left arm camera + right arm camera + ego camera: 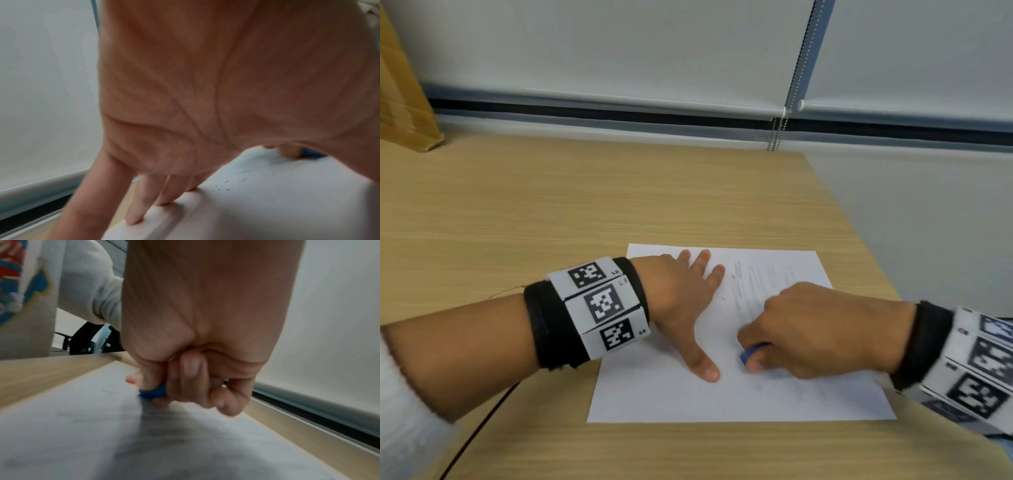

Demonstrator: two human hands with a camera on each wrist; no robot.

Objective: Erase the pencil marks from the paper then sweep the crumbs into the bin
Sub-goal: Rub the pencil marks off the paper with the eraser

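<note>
A white sheet of paper lies on the wooden table, with grey pencil marks across its upper right part. My left hand lies flat on the sheet's left half, fingers straight and spread, pressing it down. My right hand grips a blue eraser in curled fingers, its tip on the paper below the marks. In the right wrist view the eraser touches the blurred sheet. Small dark crumbs lie on the paper near my left fingers.
A brown cardboard box stands at the table's far left. The table's right edge runs close to the paper. A window blind with a bead chain hangs behind. A dark cable trails from my left wrist. No bin is in view.
</note>
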